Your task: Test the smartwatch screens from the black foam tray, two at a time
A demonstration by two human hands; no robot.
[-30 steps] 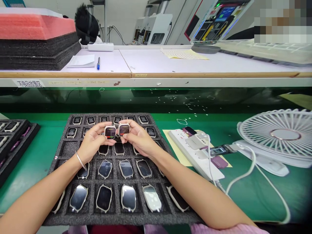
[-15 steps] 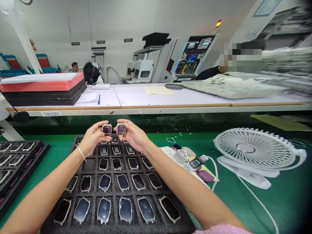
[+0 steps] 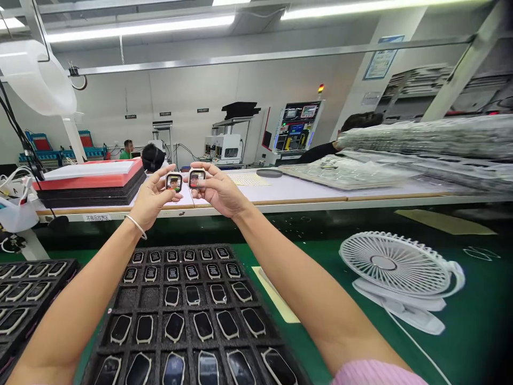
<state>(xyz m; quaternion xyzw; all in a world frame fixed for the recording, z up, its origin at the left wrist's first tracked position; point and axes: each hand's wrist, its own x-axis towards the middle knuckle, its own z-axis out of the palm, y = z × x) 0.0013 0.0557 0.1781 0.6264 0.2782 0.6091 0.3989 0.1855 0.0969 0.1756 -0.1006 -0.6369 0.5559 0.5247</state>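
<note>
Left hand (image 3: 151,199), right hand (image 3: 218,188): apparently one smartwatch (image 3: 173,182) each

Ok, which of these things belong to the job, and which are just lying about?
Job:
left hand, holding a watch
right hand, holding a watch
foam tray of watches
second tray

Lying about:
desk fan
foam stack
wrapped rolls

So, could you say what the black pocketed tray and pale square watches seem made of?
The black pocketed tray looks like matte, porous foam. The pale square watch in the left hand has a glossy, glass-like face; rim unclear, perhaps metal.
</note>
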